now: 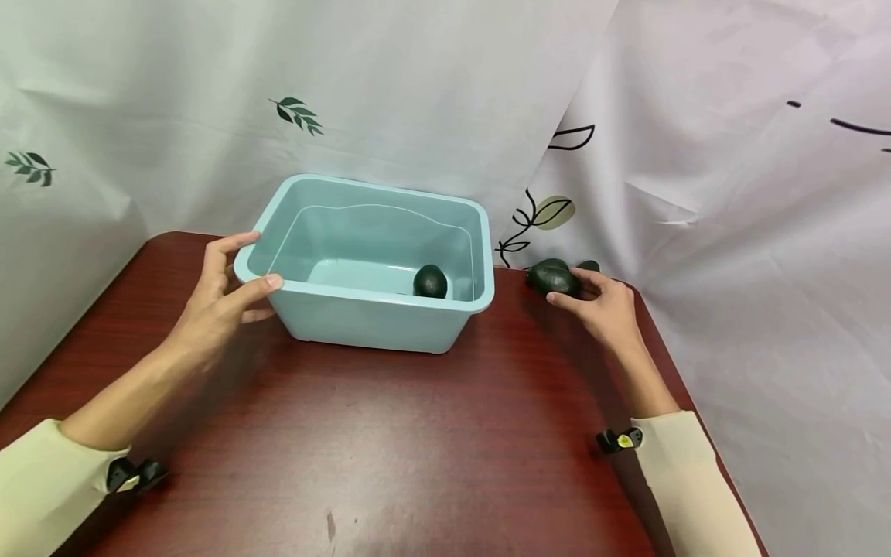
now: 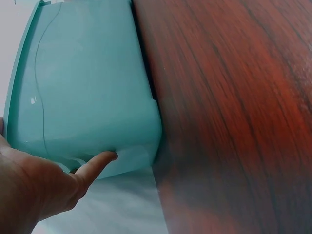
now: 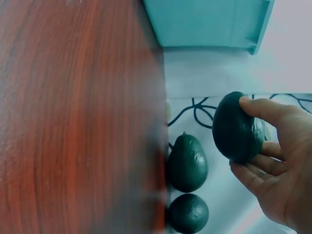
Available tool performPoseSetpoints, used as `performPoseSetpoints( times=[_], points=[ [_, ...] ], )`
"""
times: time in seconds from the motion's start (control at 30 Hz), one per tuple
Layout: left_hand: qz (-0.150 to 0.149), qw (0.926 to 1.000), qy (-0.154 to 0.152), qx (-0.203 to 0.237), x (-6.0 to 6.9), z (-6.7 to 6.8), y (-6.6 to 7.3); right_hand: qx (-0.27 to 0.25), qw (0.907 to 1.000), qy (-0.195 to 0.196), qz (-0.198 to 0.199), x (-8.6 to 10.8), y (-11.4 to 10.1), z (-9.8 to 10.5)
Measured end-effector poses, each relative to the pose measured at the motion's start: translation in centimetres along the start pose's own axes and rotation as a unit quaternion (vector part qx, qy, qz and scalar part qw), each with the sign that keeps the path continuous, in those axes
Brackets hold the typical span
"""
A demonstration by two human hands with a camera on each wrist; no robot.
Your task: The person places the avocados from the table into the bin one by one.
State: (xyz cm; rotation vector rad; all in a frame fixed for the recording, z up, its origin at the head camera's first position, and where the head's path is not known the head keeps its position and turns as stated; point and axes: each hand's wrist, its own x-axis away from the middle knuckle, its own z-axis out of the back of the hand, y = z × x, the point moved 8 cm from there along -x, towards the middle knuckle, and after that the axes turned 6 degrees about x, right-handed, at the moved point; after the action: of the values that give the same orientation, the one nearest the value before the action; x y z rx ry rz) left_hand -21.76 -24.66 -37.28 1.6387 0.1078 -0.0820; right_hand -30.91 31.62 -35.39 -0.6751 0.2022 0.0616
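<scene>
A light blue plastic bin (image 1: 369, 321) stands on the table with one dark green avocado (image 1: 430, 281) inside, near its right end. My left hand (image 1: 219, 298) grips the bin's left end, thumb and fingers at the rim; in the left wrist view, one finger (image 2: 100, 165) lies along the outer wall. To the right of the bin, my right hand (image 1: 607, 309) holds an avocado (image 3: 236, 127) between thumb and fingers, raised off the table. Below it in the right wrist view are a pear-shaped avocado (image 3: 187, 163) and a rounder-looking one (image 3: 188, 213), close together.
The dark red wooden table (image 1: 418, 433) extends in front of the bin. A white cloth (image 1: 431, 93) with leaf prints hangs behind the table's back edge, and more cloth hangs along its sides.
</scene>
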Motion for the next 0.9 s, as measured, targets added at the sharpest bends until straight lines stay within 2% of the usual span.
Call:
performPoseSetpoints(
  times=[0.27,0.7,0.9],
  points=[
    [0.013,0.9992,-0.029,0.024,-0.3,-0.2,0.1,-0.036,0.9994,-0.001,-0.001,0.1,-1.7,0.2],
    [0.059,0.9960,-0.067,0.005,-0.9,-0.6,0.3,-0.043,0.9984,0.015,0.034,0.3,-3.8,0.3],
    [0.071,0.9942,-0.077,0.023,-1.1,-1.0,0.6,-0.043,0.9983,0.017,0.035,0.3,-4.1,0.3]
  ],
)
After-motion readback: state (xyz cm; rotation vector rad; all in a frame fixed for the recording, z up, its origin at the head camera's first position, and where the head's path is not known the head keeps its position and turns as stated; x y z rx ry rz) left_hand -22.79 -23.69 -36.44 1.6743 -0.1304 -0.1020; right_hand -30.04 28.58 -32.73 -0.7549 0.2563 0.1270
